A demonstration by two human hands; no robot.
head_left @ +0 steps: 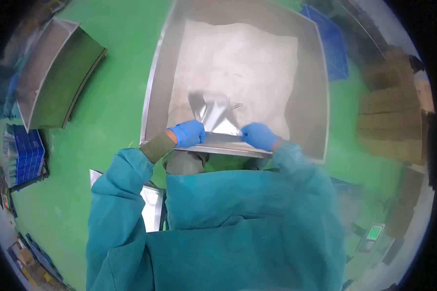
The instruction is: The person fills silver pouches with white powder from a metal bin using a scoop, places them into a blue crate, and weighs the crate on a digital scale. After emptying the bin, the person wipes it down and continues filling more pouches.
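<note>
A silver foil bag is stretched between my two blue-gloved hands at the near end of a large metal bin. My left hand is closed on the bag's near left corner. Its near right corner is pinched in my right hand. The far part of the bag looks creased and slightly blurred, over a pale, powder-like layer that covers the bin's floor. Whether the bag holds anything cannot be seen. Both hands are just inside the bin's near rim.
More silver foil lies low beside my left leg. At left stand another metal bin and a blue crate. Another blue crate is beyond the bin's right side, near cardboard boxes. A device with a green display is at lower right.
</note>
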